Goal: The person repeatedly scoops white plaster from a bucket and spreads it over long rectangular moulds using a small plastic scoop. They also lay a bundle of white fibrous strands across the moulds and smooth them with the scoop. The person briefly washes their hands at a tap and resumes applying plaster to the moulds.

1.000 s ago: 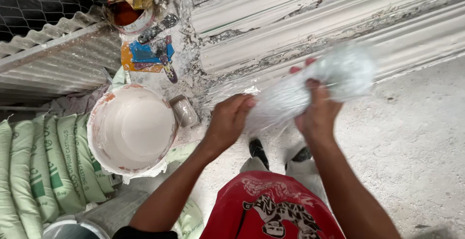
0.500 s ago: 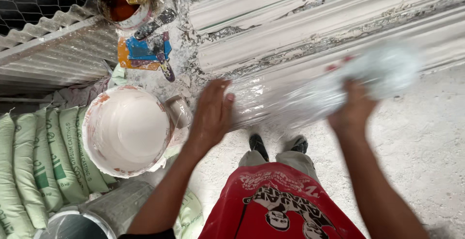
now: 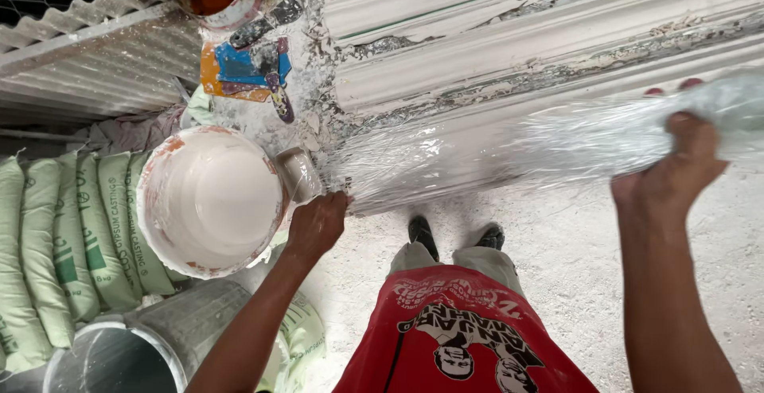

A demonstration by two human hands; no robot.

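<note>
A metal drum (image 3: 111, 353) and green sacks (image 3: 64, 242) sit near. The white bucket (image 3: 211, 198) is just beside the left hand (image 3: 317, 224). Both hands, the right hand (image 3: 672, 174) too, grip the clear plastic sheet (image 3: 509, 150), stretched sideways, left to right, before the long white molding (image 3: 541, 35).

light: bright, even daylight | shadows: soft | glare: on plastic sheet (image 3: 509, 150) | edges: wide-angle bend

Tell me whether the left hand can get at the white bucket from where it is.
Probably yes: the left hand sits just beside the white bucket with nothing between, though its grip is on the clear plastic sheet.
</note>
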